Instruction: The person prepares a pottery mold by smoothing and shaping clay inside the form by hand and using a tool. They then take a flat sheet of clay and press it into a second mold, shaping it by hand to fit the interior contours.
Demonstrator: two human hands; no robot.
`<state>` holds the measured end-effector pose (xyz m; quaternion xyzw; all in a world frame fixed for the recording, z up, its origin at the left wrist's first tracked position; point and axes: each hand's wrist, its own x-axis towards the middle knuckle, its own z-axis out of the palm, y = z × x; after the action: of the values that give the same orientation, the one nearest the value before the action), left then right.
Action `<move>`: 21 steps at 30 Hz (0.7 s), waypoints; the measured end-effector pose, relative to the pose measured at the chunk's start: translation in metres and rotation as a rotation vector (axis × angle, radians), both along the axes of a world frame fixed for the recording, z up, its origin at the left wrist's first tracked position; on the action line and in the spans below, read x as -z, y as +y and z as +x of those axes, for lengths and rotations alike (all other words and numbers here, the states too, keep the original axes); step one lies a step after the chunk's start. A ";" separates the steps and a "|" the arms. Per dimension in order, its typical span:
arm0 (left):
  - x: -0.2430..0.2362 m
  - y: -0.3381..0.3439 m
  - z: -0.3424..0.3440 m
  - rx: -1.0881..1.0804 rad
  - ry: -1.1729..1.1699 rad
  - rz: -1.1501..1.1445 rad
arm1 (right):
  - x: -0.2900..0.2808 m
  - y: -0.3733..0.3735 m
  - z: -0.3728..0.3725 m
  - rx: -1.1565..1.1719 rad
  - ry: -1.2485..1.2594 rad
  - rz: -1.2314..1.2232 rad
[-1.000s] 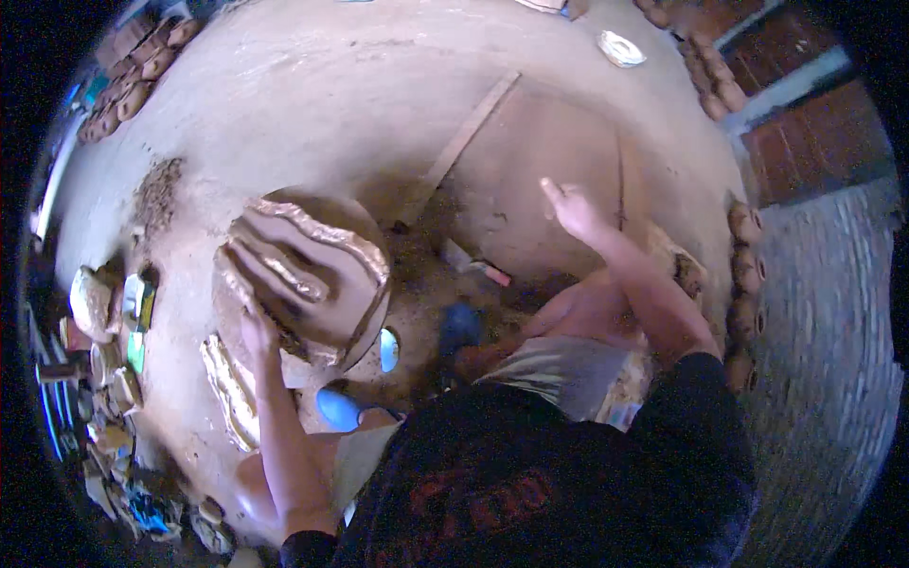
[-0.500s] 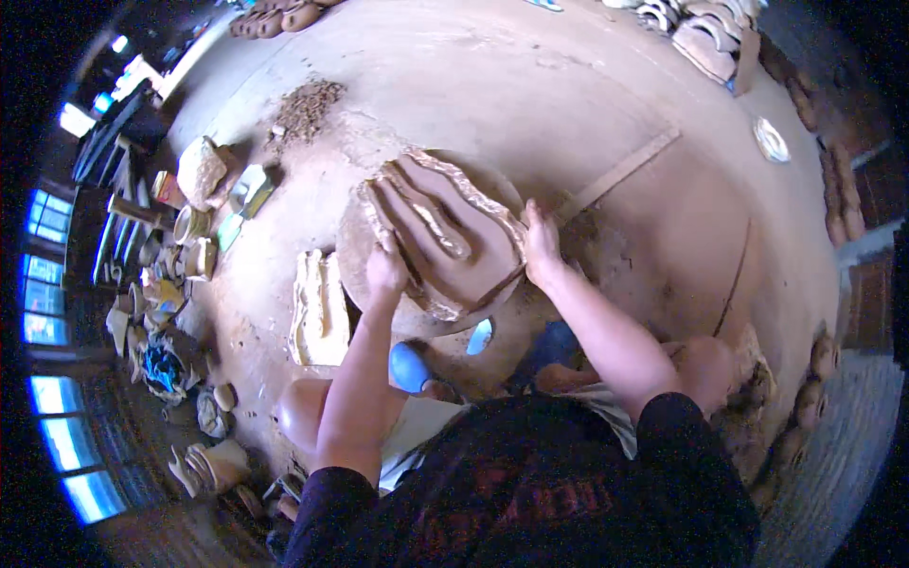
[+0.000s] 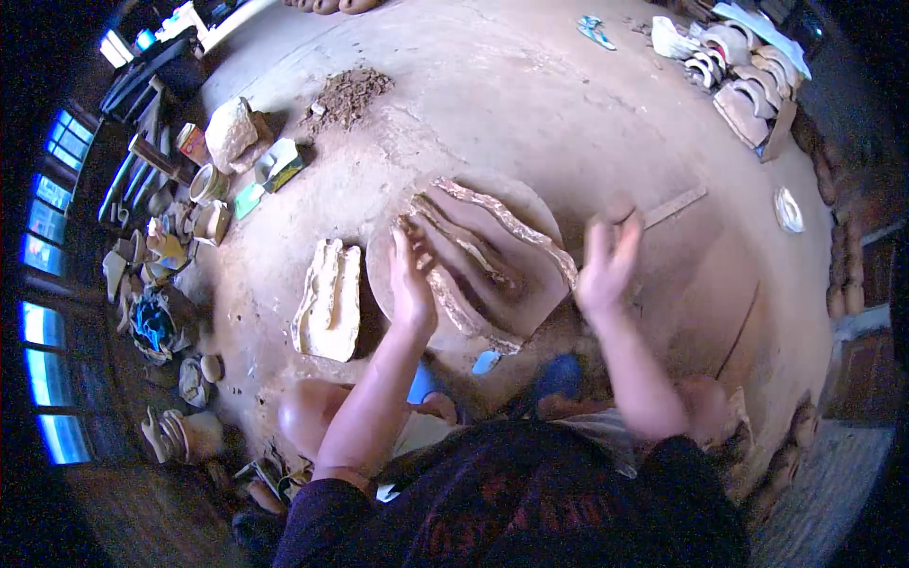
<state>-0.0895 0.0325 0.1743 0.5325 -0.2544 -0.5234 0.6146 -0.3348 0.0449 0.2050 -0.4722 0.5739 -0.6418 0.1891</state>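
Note:
A brown clay form (image 3: 492, 229) with wavy, pale-edged ridges rests on a round board (image 3: 532, 210) on the floor. At the form's left edge is my left hand (image 3: 413, 282), fingers stretched out and apparently touching it. My right hand (image 3: 608, 267) is raised just beside the form's right edge, smeared by motion; I cannot make out whether the brown blur at its fingertips is something held. A cream moulded piece (image 3: 328, 303) lies left of the board. A small pale-blue piece (image 3: 487, 362) lies below it, near my blue shoes (image 3: 559, 377).
Pots, blocks and containers (image 3: 210, 185) crowd the left side, with a debris pile (image 3: 350, 95) behind. Stacked curved pieces (image 3: 743, 80) and sandals (image 3: 595, 33) are at the back right. A long wooden strip (image 3: 674, 208) lies right of the board; rounded pots line the right wall.
My right hand went from raised onto the form's right edge, then moved slightly up and right off it. My left hand stayed at the left edge. The view has swung, shifting the scene.

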 end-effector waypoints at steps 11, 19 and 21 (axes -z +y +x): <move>-0.064 0.035 -0.017 0.643 -0.087 -0.277 | -0.060 0.017 0.095 -0.720 0.404 -0.197; -0.055 0.038 -0.042 0.636 0.286 -0.282 | -0.031 0.038 0.101 -0.605 0.137 -0.041; -0.064 0.024 -0.034 0.496 0.375 -0.233 | -0.037 0.058 0.110 -0.804 0.096 -0.048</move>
<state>-0.1233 0.0562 0.2384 0.2748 -0.3169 -0.7135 0.5612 -0.2250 0.1027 0.2419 -0.6929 0.3366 -0.5072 0.3865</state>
